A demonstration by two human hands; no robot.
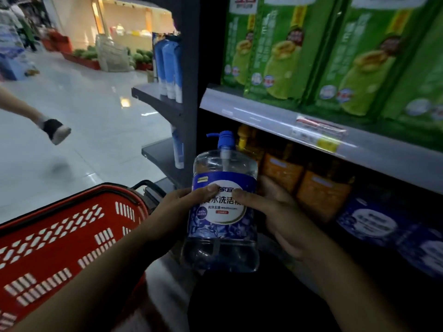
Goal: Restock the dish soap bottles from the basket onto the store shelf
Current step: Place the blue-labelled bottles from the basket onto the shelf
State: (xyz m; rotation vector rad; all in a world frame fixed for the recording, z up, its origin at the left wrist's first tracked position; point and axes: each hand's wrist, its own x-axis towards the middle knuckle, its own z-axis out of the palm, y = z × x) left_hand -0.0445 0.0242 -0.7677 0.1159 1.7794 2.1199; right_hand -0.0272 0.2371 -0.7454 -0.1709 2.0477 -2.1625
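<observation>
A clear dish soap bottle (221,226) with a blue label and blue pump top is upright in mid-air in front of the lower shelf. My left hand (177,212) grips its left side, thumb on the label. My right hand (273,212) grips its right side, thumb on the label, fingers behind. The red plastic basket (67,238) sits at the lower left; what lies inside it is hidden. More blue-labelled bottles (374,224) stand on the dark lower shelf at the right.
Orange bottles (318,192) stand on the lower shelf behind my right hand. Green refill packs (335,56) fill the upper shelf, whose grey edge (263,116) juts out. A passer-by's foot (55,130) crosses the shiny aisle floor at the left. Blue tubes (170,68) hang on the end shelf.
</observation>
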